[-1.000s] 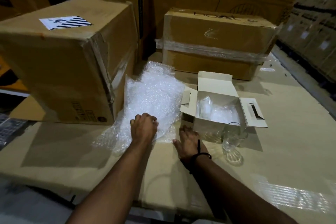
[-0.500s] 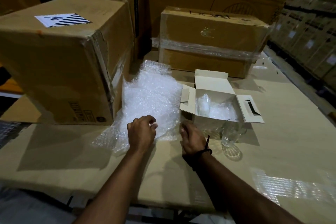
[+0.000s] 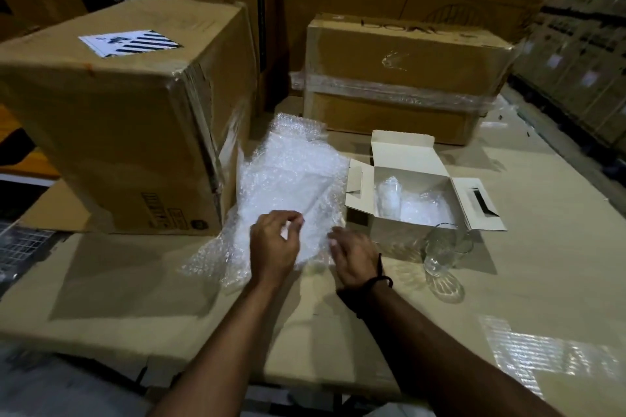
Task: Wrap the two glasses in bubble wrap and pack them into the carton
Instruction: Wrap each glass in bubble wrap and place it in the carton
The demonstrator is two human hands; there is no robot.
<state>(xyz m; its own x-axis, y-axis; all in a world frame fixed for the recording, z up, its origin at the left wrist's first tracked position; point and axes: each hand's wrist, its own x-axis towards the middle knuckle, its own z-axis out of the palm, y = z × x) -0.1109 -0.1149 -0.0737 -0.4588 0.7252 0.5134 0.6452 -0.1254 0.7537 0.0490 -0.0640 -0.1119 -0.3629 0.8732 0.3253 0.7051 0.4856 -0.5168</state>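
A sheet of bubble wrap [image 3: 288, 179] lies on the cardboard work surface [image 3: 542, 213], leaning on the big box at left. My left hand [image 3: 272, 247] pinches the sheet's near edge with curled fingers. My right hand [image 3: 354, 256] touches the sheet's near right corner; its fingertips are hidden by the wrap. To the right stands a small white carton [image 3: 406, 166], flaps open, with a bubble-wrapped glass [image 3: 389, 195] upright inside and more wrap beside it. A bare clear glass [image 3: 440, 247] stands on the surface just in front of the carton's right corner.
A large taped brown box [image 3: 118, 118] stands at the left, close against the bubble wrap. A second wrapped brown box [image 3: 399, 78] sits behind the carton. Taller cartons form a wall at the back. Stacked boxes run along the far right.
My left hand has lifted its fingers from a flat fist to a pinch on the sheet's edge. My right hand has slid forward to the sheet's corner. The camera moved closer.
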